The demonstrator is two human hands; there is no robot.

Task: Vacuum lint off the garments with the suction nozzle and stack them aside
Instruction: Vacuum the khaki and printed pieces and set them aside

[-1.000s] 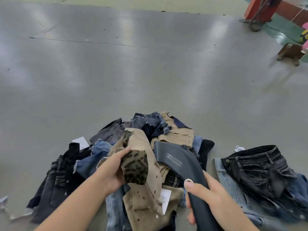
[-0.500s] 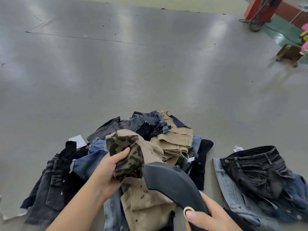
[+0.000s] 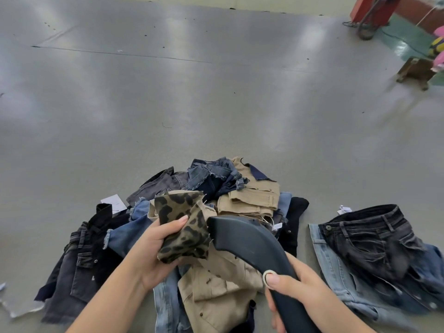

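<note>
- the floor (image 3: 216, 92) is grey and glossy and fills most of the view.
- the pile (image 3: 249, 195) of garments lies on it at bottom centre: denim, black and tan pieces heaped across each other.
- the stack (image 3: 370, 239) lies apart to the right of the pile, a dark grey pair on top of pale blue denim, waistband towards the far side.
- the tan garment (image 3: 216, 292) lies on top of the near part of the pile, running from under the hands towards the bottom edge.
- the nozzle (image 3: 247, 241) is a dark, curved, tapering wand; its long axis runs from the bottom right up to the left, and its blunt mouth points left and away, just beside the leopard flap, above the tan garment. whether the mouth touches cloth i cannot tell.
- the left hand (image 3: 153, 248) comes in from the bottom left, forearm angled up to the right, palm turned inward; thumb on top and fingers beneath, it pinches the leopard flap.
- the right hand (image 3: 295, 292) comes in from the bottom right, wrapped round the nozzle's near end, thumb lying along the top with its tip on the ring button.
- the leopard flap (image 3: 185, 224) is a folded olive and black printed piece, raised over the tan garment.
- the ring button (image 3: 269, 276) is a pale circle on the nozzle's upper face.
</note>
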